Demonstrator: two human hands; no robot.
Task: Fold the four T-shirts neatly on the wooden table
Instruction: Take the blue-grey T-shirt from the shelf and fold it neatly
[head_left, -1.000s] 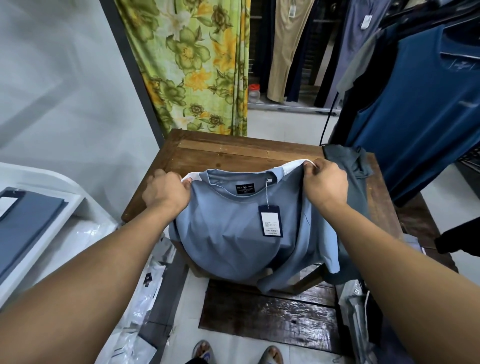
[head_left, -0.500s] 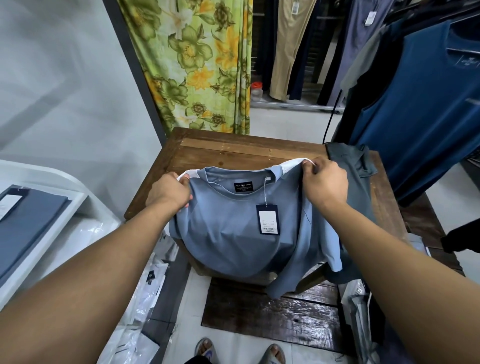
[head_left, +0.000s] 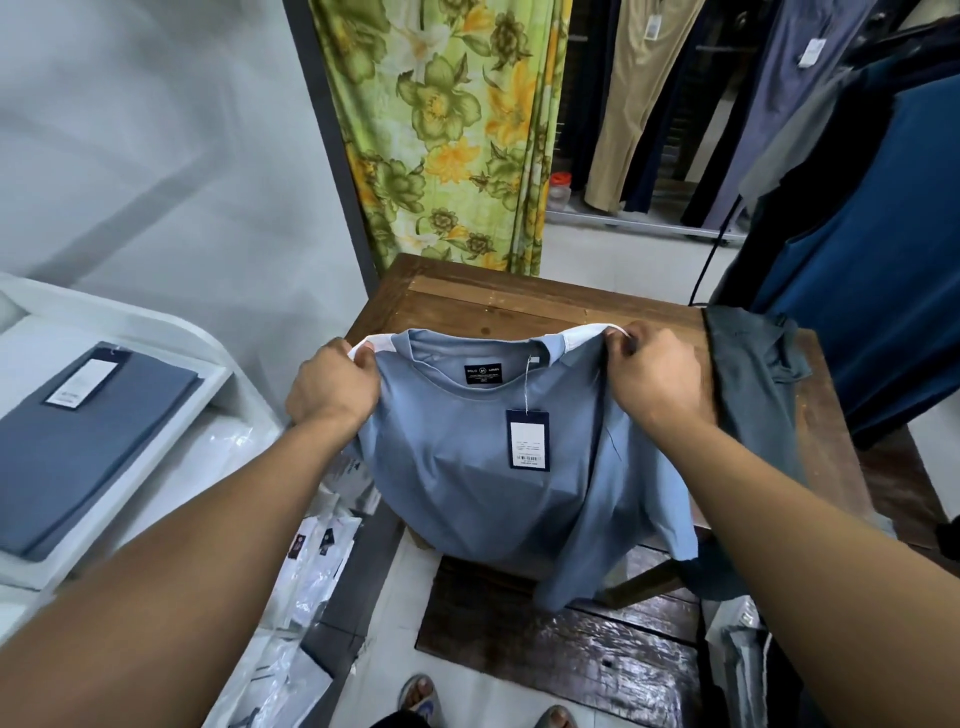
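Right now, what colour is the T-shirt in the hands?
Light blue T-shirt, white at the shoulders; head view.

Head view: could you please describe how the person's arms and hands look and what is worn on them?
The left hand and right hand are bare: no gloves, and no rings on the parts that show. The left forearm and right forearm are bare too, with no sleeve, watch or bracelet in view up to the frame's edge.

Bare counter (head_left: 519, 306) lies open beyond the held light blue T-shirt (head_left: 467, 467), while a dark grey shirt (head_left: 748, 374) covers its right side and hanging blue garments (head_left: 872, 260) crowd that edge.
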